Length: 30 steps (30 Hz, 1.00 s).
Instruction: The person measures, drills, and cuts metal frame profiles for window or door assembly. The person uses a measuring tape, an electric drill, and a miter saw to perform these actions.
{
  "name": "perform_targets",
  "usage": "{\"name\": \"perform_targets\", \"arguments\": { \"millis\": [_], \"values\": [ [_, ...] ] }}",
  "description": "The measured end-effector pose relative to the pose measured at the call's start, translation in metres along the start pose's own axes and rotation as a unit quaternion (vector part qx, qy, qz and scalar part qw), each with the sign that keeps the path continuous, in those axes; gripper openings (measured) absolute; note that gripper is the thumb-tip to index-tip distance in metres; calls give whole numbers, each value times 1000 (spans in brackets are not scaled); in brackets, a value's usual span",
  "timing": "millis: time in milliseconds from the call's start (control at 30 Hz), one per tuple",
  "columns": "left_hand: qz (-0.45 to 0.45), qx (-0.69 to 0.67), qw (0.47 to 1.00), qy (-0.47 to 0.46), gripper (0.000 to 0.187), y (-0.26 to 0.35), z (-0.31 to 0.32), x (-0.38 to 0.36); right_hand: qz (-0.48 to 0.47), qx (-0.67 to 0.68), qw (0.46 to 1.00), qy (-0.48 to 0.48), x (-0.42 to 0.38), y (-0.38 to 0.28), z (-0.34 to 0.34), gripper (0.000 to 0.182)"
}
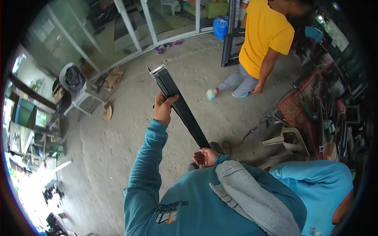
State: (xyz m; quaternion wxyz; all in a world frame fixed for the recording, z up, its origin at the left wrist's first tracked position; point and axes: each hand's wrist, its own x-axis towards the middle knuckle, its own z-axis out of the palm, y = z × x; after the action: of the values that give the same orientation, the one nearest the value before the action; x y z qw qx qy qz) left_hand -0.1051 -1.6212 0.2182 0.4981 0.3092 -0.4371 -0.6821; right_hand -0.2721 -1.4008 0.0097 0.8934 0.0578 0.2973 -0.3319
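A long dark metal profile (184, 112) slants from the upper left down to the front of my body, its cut silver end at the top. My left hand (163, 108) is wrapped round it near that upper end, thumb across its face. At the lower end is my right hand (206, 157), palm partly upward with its fingers curled beside the profile's tip; whether they grip it cannot be made out. A grey towel (252, 196) hangs over my teal shirt.
A person in a yellow shirt (262, 39) stands ahead on the right. Another person in light blue (315, 188) is close at my right. A white chair (84, 92) stands left, an overturned beige chair (293, 143) right, near a cable (254, 129). Glass doors (169, 19) line the back.
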Motion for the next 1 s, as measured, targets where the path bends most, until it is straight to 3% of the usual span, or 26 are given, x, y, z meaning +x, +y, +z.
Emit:
{"name": "perform_targets", "arguments": {
  "millis": [133,400,600,700,733,833,933,1000],
  "values": [
    [4,-9,999,-52,26,-13,36,91,-16,21,999,34,21,-67,-4,38],
    [3,39,993,-109,28,-47,118,291,-7,23,999,-33,55,-267,-8,36],
    [-22,26,987,-156,27,-76,187,426,-38,-17,999,23,41,-402,-7,35],
    [-43,23,979,-196,27,-99,233,490,-48,-112,986,111,17,-462,-5,33],
    [-54,22,976,-211,27,-109,248,511,-98,-113,988,35,17,-484,-26,29],
    [-85,20,961,-262,27,-150,298,572,-282,-273,873,289,-21,-554,-38,25],
    [-122,12,946,-300,26,-192,350,628,-549,-218,731,343,-38,-627,-49,33],
    [-143,4,936,-323,26,-221,387,666,-542,-275,666,433,-46,-674,-62,43]
  ]
}}
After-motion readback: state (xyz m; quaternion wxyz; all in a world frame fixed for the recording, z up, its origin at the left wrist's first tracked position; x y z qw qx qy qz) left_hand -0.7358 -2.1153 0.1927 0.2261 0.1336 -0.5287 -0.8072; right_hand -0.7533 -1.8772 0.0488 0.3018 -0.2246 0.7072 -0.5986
